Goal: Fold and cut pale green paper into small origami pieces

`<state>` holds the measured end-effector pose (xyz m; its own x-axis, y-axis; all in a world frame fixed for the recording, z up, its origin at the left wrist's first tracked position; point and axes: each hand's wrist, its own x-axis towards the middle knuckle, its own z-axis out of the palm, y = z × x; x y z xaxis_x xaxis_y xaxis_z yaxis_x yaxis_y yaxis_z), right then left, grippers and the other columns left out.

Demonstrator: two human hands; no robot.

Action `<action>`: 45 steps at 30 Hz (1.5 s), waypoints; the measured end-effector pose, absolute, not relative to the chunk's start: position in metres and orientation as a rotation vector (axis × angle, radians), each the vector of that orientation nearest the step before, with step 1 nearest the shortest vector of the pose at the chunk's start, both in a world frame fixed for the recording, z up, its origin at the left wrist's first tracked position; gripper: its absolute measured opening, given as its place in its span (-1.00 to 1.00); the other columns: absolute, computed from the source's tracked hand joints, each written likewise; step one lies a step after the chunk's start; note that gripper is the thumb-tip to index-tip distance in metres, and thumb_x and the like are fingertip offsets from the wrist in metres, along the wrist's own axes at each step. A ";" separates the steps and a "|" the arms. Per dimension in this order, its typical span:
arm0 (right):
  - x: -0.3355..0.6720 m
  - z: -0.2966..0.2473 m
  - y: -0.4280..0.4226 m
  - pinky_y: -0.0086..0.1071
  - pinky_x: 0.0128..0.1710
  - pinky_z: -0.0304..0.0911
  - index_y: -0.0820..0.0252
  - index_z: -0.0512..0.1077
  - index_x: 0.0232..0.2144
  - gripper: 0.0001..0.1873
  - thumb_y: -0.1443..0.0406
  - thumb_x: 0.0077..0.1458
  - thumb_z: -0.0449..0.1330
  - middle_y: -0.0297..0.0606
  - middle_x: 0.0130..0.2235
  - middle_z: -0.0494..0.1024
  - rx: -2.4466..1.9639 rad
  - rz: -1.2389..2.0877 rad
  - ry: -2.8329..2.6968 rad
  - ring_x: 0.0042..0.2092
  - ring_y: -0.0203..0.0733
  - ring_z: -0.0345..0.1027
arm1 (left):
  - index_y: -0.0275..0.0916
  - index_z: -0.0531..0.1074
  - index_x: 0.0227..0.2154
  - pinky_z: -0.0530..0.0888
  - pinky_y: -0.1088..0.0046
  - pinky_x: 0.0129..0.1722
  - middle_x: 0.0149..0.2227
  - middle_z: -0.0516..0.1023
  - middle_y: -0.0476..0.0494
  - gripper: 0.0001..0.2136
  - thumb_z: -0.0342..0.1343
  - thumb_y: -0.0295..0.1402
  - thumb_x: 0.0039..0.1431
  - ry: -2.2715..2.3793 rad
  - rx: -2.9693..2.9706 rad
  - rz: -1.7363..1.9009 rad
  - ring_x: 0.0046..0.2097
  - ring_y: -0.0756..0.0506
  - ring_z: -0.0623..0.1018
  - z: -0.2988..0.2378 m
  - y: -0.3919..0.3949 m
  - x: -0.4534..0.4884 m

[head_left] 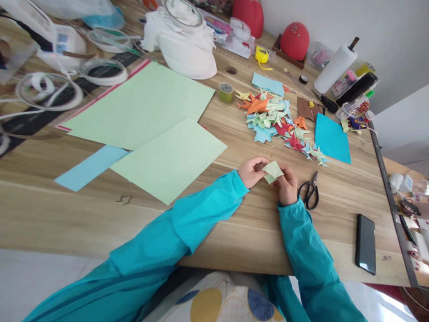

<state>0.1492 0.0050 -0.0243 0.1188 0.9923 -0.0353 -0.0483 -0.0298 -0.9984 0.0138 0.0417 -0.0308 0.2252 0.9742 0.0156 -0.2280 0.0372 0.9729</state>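
Observation:
A small folded piece of pale green origami paper (274, 169) is held up between my two hands, just above the wooden table. My left hand (252, 171) pinches its left corner, and my right hand (287, 184) grips the opposite side with thumb and fingers. Some fingertips are hidden behind the paper. Beyond my hands lies a heap of folded paper cranes (268, 117) in green, orange, red and blue. Black-handled scissors (311, 192) rest just right of my right hand. Large pale green sheets (170, 161) lie to the left of my left hand.
A blue paper strip (90, 169) sticks out under the green sheets. Toward the right are a bright blue sheet (331, 137) and a phone (365, 243). A white cap (187, 49), a spool (225, 92) and a yellow tape measure (262, 55) stand farther back. Tape rolls (102, 71) crowd the left.

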 end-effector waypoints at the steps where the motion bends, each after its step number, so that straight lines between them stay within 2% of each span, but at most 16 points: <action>1: 0.149 -0.024 0.005 -0.47 -0.66 0.16 0.17 0.41 -0.35 -0.79 0.20 -0.09 0.19 -0.39 -0.51 0.46 -1.268 1.145 -1.072 -0.62 -0.37 0.20 | -0.32 0.43 -0.45 0.40 0.47 -0.39 -0.48 0.51 -0.06 -0.78 0.23 -0.35 -0.23 0.887 1.141 1.136 -0.42 -0.02 0.46 -0.031 0.041 0.014; 6: 0.147 -0.022 0.005 -0.47 -0.67 0.15 0.18 0.45 -0.40 -0.83 0.22 -0.09 0.20 -0.40 -0.53 0.46 -1.273 1.086 -1.095 -0.64 -0.38 0.20 | -0.31 0.42 -0.48 0.41 0.47 -0.39 -0.48 0.50 -0.06 -0.81 0.22 -0.33 -0.19 0.912 1.195 1.148 -0.41 -0.02 0.46 -0.028 0.040 0.013; 12: 0.147 -0.021 0.004 -0.46 -0.67 0.14 0.19 0.45 -0.42 -0.85 0.24 -0.08 0.20 -0.41 -0.56 0.46 -1.278 1.079 -1.100 -0.65 -0.37 0.21 | -0.33 0.44 -0.31 0.44 0.41 -0.27 -0.26 0.52 -0.19 -0.73 0.17 -0.37 -0.15 0.857 1.252 1.207 -0.23 -0.10 0.50 -0.029 0.038 0.013; 19: 0.144 -0.019 0.004 -0.45 -0.66 0.16 0.17 0.42 -0.37 -0.80 0.22 -0.10 0.21 -0.36 -0.47 0.49 -1.272 1.050 -1.125 -0.61 -0.36 0.21 | -0.29 0.49 -0.36 0.44 0.42 -0.28 -0.32 0.54 -0.16 -0.82 0.11 -0.37 -0.07 0.935 1.378 1.219 -0.29 -0.08 0.51 -0.031 0.038 0.013; 23: 0.143 -0.017 0.003 -0.46 -0.67 0.13 0.17 0.41 -0.39 -0.82 0.22 -0.09 0.20 -0.40 -0.56 0.45 -1.284 1.038 -1.143 -0.63 -0.37 0.19 | -0.28 0.50 -0.40 0.44 0.40 -0.26 -0.35 0.54 -0.14 -0.85 0.10 -0.41 -0.08 0.951 1.430 1.247 -0.29 -0.07 0.50 -0.028 0.038 0.011; 28: 0.144 -0.016 0.003 -0.48 -0.68 0.10 0.17 0.41 -0.42 -0.84 0.22 -0.10 0.20 -0.45 -0.62 0.40 -1.317 1.049 -1.135 -0.66 -0.38 0.16 | -0.28 0.50 -0.36 0.44 0.41 -0.25 -0.31 0.51 -0.16 -0.82 0.12 -0.44 -0.09 0.895 1.457 1.275 -0.25 -0.08 0.49 -0.026 0.037 0.010; 36: 0.143 -0.017 0.001 -0.48 -0.66 0.15 0.17 0.40 -0.41 -0.84 0.24 -0.12 0.21 -0.39 -0.52 0.45 -1.296 1.017 -1.172 -0.57 -0.36 0.21 | -0.28 0.51 -0.47 0.40 0.45 -0.36 -0.42 0.49 -0.12 -0.90 0.12 -0.41 -0.06 0.904 1.482 1.239 -0.35 -0.04 0.46 -0.022 0.036 0.010; 40: 0.142 -0.015 0.002 -0.48 -0.66 0.16 0.18 0.41 -0.45 -0.82 0.20 -0.13 0.23 -0.40 -0.56 0.42 -1.322 1.046 -1.183 -0.58 -0.36 0.20 | -0.28 0.51 -0.42 0.41 0.47 -0.38 -0.35 0.48 -0.16 -0.86 0.18 -0.35 -0.08 0.886 1.498 1.253 -0.32 -0.05 0.47 -0.023 0.036 0.009; 43: 0.142 -0.015 0.002 -0.48 -0.66 0.15 0.18 0.41 -0.47 -0.80 0.17 -0.13 0.24 -0.41 -0.58 0.40 -1.321 1.076 -1.198 -0.59 -0.36 0.19 | -0.27 0.52 -0.37 0.43 0.44 -0.30 -0.26 0.47 -0.20 -0.84 0.18 -0.35 -0.07 0.830 1.518 1.262 -0.22 -0.08 0.48 -0.024 0.036 0.009; 45: 0.142 -0.016 0.002 -0.48 -0.66 0.16 0.17 0.40 -0.48 -0.79 0.16 -0.13 0.25 -0.42 -0.59 0.39 -1.322 1.091 -1.198 -0.58 -0.36 0.20 | -0.27 0.54 -0.40 0.43 0.42 -0.26 -0.28 0.48 -0.20 -0.86 0.17 -0.35 -0.05 0.800 1.520 1.263 -0.22 -0.08 0.48 -0.024 0.037 0.009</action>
